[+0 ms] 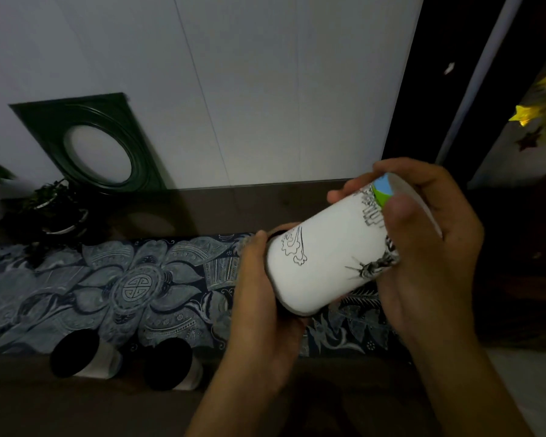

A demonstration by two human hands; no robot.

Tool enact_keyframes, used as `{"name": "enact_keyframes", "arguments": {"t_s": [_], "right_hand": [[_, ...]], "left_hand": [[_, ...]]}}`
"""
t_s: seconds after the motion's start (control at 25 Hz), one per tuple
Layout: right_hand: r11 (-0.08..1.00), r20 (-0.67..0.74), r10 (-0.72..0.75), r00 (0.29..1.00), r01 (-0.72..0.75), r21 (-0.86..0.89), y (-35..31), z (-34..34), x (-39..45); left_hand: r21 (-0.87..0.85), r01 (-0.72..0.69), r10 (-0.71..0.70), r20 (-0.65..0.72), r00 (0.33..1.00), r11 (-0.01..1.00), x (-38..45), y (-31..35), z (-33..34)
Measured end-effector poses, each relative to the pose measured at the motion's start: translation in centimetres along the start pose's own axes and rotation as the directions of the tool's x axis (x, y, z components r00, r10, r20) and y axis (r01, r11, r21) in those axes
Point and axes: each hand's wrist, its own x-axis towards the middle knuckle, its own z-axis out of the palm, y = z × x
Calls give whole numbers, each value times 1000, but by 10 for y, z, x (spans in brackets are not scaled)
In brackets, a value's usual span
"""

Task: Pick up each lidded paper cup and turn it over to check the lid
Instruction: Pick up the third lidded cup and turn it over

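White paper cup [325, 257] sideways between left hand [262, 307] and right hand [429, 247]

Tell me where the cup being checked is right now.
In the head view, right of centre, the white printed cup lies tilted on its side in the air, gripped between the left hand and the right hand, above the patterned cloth.

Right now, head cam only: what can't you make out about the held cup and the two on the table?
- Held paper cup: its lid end is covered by the left hand; lid fit unreadable.
- Its other end: partly covered by the right hand.
- Two black-lidded cups: dim light, lid detail lost.
- Both forearms: cut off by bottom edge.
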Motion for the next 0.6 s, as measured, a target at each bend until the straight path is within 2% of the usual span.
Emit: {"name": "enact_keyframes", "arguments": {"t_s": [0.12, 0.16, 0.24, 0.32, 0.4, 0.44, 0.48, 0.6], "right_hand": [[994, -165, 106, 981, -102, 32, 2, 8, 3], [993, -185, 119, 975, -117, 23, 3, 8, 4], [994, -136, 103, 985, -107, -24, 4, 7, 5], [997, 16, 71, 997, -71, -8, 2, 3, 7], [996, 132, 61, 989, -68, 50, 2, 2, 9], [995, 132, 59, 990, -69, 71, 3, 4, 9], [993, 94, 57, 994, -66, 95, 4, 7, 7], [984, -109, 62, 992, -43, 174, 11, 14, 3]], "left_hand": [[139, -308, 319, -67, 945, 941, 1, -16, 1], [135, -346, 357, -73, 931, 929, 0, -20, 1], [51, -291, 295, -123, 947, 955, -2, -20, 1], [-34, -100, 96, -114, 989, 994, 0, -14, 1], [-53, 97, -99, -35, 994, 994, -1, -9, 2], [-48, 116, -118, -33, 992, 992, -1, -9, 4], [-47, 74, -77, -64, 995, 996, 1, -11, 5], [-38, -158, 149, -171, 974, 987, 6, -15, 12]]}}
